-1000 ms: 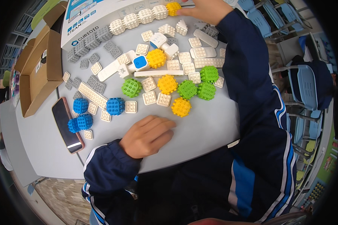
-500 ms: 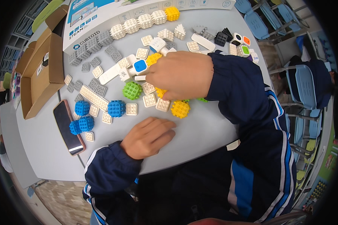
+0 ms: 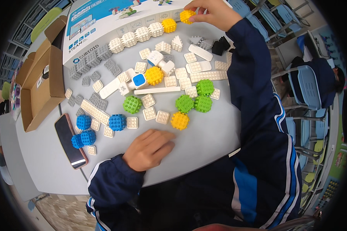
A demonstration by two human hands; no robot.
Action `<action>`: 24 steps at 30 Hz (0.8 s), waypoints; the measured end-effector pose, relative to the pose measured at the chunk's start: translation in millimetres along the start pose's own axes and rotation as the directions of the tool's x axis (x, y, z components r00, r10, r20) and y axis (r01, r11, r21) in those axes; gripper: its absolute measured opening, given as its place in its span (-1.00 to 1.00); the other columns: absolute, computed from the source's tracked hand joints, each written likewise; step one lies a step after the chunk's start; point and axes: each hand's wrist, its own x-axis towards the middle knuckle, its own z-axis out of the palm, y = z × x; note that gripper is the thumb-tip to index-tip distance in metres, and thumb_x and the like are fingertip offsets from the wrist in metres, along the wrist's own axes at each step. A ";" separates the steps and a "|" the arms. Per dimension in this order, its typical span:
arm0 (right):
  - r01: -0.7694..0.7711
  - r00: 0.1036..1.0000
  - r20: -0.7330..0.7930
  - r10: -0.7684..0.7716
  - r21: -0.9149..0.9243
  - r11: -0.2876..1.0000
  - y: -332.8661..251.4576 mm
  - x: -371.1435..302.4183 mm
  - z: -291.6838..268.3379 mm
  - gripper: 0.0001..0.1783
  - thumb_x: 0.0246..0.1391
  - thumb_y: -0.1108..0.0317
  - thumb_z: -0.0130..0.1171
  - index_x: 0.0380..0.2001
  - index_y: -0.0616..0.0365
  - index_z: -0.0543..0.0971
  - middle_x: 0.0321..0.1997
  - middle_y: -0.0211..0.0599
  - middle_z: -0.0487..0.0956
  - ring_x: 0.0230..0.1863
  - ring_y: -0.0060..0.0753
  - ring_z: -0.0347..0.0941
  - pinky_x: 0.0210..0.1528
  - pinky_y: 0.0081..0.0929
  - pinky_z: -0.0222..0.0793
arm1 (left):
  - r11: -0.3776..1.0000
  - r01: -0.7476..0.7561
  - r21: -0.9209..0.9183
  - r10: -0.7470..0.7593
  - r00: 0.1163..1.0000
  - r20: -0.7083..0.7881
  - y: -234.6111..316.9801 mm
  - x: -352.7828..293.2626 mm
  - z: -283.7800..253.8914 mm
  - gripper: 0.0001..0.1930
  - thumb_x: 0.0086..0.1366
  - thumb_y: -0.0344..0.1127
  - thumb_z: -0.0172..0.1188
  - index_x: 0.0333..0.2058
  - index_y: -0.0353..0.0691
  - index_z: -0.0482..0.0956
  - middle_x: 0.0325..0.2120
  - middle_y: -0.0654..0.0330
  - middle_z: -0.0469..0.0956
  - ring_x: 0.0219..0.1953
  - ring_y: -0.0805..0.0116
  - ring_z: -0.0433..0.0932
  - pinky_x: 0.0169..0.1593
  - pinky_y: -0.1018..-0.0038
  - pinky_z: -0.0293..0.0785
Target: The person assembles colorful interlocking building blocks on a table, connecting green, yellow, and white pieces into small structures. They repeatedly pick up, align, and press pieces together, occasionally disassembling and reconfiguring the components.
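Observation:
My right hand [image 3: 214, 13] reaches to the far side of the table and pinches a yellow studded cube [image 3: 187, 16] between thumb and fingers. It is just right of another yellow cube [image 3: 169, 25], which ends a row of white cubes [image 3: 142, 33] and grey cubes [image 3: 92, 59]. Near the table's front edge lies my left hand [image 3: 148, 150], holding nothing, its fingers loosely bent. The closest cube to it is a yellow cube [image 3: 180, 121]. Beyond are green cubes [image 3: 184, 103], a third yellow cube [image 3: 154, 76] and a white module with a blue face [image 3: 139, 80].
A large printed box [image 3: 104, 23] stands behind the row. At left are an open cardboard box [image 3: 42, 88], a phone [image 3: 67, 134] and blue cubes [image 3: 117, 122]. Flat grey tiles [image 3: 112, 67] and white plates [image 3: 96, 107] lie scattered around. Chairs [image 3: 312, 88] stand at right.
My right hand has moved from the middle of the table to the far end of the row, now with a yellow cube in it. My left hand has hardly moved.

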 end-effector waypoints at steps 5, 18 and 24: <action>-0.086 0.996 0.005 0.089 -0.187 0.979 33.2 6.4 45.4 -0.62 -0.10 0.34 0.33 -0.14 0.14 0.60 -0.22 -0.10 0.59 -0.20 -0.10 0.53 -0.09 -0.33 0.44 | 1.000 0.018 0.008 -0.018 1.000 0.004 0.4 1.6 -0.1 -0.75 -0.20 -0.58 0.24 -0.41 -0.39 0.58 -0.25 0.06 0.53 -0.31 0.17 0.55 -0.31 0.40 0.46; -0.086 0.996 -0.030 0.083 -0.148 0.985 34.4 10.9 64.2 -0.59 -0.07 0.39 0.34 -0.07 0.09 0.60 -0.12 -0.16 0.60 -0.18 -0.22 0.57 -0.09 -0.40 0.49 | 1.000 0.015 0.002 -0.015 1.000 0.005 -1.6 -3.2 1.9 -0.69 -0.26 -0.52 0.17 -0.40 -0.40 0.53 -0.20 0.01 0.49 -0.29 0.15 0.50 -0.25 0.37 0.44; -0.051 0.997 -0.061 0.040 -0.190 0.980 44.9 10.2 69.4 -0.58 -0.07 0.40 0.34 -0.06 0.09 0.60 -0.13 -0.13 0.59 -0.20 -0.21 0.56 -0.09 -0.39 0.48 | 1.000 0.012 -0.005 -0.012 1.000 0.007 -1.9 -2.8 2.4 -0.70 -0.26 -0.53 0.17 -0.40 -0.40 0.53 -0.20 0.01 0.49 -0.29 0.15 0.50 -0.25 0.37 0.44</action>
